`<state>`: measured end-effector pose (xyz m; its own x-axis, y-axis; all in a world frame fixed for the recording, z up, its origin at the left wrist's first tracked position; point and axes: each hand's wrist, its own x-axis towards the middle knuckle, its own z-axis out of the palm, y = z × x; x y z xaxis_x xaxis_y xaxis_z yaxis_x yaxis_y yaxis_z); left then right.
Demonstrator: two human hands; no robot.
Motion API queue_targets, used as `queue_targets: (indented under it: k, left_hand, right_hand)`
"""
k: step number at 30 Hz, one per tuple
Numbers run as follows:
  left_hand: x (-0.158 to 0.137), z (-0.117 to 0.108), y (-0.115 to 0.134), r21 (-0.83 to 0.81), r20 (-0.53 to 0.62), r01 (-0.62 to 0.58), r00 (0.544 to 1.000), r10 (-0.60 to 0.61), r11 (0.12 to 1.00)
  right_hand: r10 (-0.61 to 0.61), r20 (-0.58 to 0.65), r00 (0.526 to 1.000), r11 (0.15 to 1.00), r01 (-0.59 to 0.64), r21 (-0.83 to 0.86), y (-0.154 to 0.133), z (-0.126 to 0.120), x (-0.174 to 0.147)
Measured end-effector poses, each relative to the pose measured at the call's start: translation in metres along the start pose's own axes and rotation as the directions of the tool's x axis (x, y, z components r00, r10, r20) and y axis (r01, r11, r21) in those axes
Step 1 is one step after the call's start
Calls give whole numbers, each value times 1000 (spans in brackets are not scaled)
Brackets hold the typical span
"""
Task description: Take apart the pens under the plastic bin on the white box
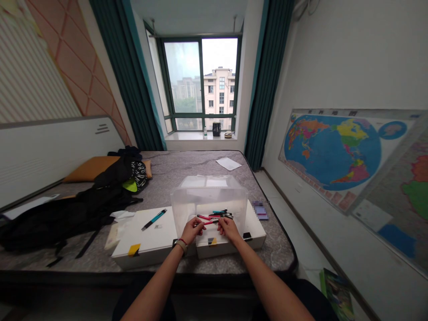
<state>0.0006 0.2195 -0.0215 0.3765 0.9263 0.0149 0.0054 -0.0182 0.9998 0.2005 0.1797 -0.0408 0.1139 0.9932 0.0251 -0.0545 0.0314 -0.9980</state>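
Between my two hands is a red pen [210, 222], held level above the front of the right white box. My left hand [193, 230] pinches its left end, and my right hand [228, 228] closes on its dark right end. Just beyond my fingers lies a loose pile of pens [219, 212], red, teal and black. A clear plastic bin [187, 200] stands behind and around the pile, its open side toward me. One teal and black pen [154, 220] rests apart on the left white box [140, 232].
The right white box [256, 225] sits on a grey mattress [187, 165]. A black backpack [67, 218] and an orange cushion [90, 169] are at left. White tissue [122, 215] lies beside the left box, a paper sheet [228, 163] farther back, and a purple item [260, 211] at right.
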Motion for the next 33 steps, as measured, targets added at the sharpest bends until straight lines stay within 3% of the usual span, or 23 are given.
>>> queue_targets:
  k: [7,19,27,33]
  left_hand:
    - [0,4,2,-1,-54,28,998,-28,1000]
    - [3,4,-7,2,7,20,1000,-20,1000]
    - [2,-1,-5,-27,58,-25,998,27,999]
    - [-1,2,0,18,33,-11,999,10,1000]
  right_hand:
    - [-4,0,1000,1000,4,15,6,-2,2]
    - [-43,-21,999,999,42,-21,4,-1,0]
    - [-26,-27,999,999,27,43,0,-1,-1]
    - [-7,-53,999,996,12,92,-2,-2,-2]
